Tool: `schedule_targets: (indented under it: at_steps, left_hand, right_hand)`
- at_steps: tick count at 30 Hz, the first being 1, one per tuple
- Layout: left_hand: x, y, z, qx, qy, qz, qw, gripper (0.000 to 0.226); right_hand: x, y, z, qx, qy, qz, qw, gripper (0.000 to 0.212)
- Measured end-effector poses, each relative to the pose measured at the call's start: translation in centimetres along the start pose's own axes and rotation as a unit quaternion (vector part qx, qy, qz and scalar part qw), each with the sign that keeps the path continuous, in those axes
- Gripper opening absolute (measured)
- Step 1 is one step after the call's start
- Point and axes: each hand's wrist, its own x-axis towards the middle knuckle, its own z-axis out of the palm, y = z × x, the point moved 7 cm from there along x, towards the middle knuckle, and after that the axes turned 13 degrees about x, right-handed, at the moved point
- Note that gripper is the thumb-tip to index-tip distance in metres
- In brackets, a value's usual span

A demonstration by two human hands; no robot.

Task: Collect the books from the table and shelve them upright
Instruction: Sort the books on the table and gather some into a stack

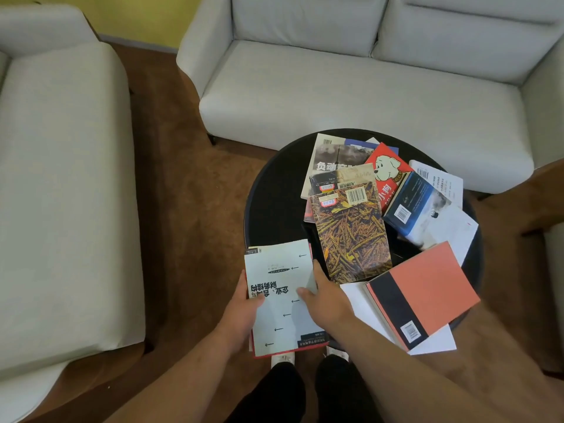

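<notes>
Fingers (317,271) of the right hand (328,302) run along the right long edge of a pale white paperback (282,270) printed with black lettering and small arrows. The thumb is laid on its cover, so the hand seems to pinch that edge. The left hand (244,306) grips the opposite long edge, thumb on top and the other fingers hidden beneath.

The pale white paperback hangs over the near-left rim of the round black table (274,193), its long axis pointing away from the person. A red-edged book (290,352) is pressed under it.

Just beyond and to the right of the right hand lies a wheat-patterned book (351,233), lengthwise much the same way. That hand is clearly the nearer one for it. An orange and black paperback (427,288) sits further right. No shelf is in sight.
</notes>
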Motion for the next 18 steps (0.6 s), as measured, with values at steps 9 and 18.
schedule_targets:
  at_steps: [9,18]
  left_hand:
    - [1.0,1.8,0.3,-0.049,0.031,-0.003,0.998,0.045]
    - [0.8,2.5,1.1,0.031,0.052,0.005,0.998,0.047]
  right_hand:
    - [-0.1,-0.8,-0.1,0.12,0.022,-0.013,0.992,0.041]
    - [0.1,0.3,-1.6,0.128,0.068,-0.048,0.988,0.041]
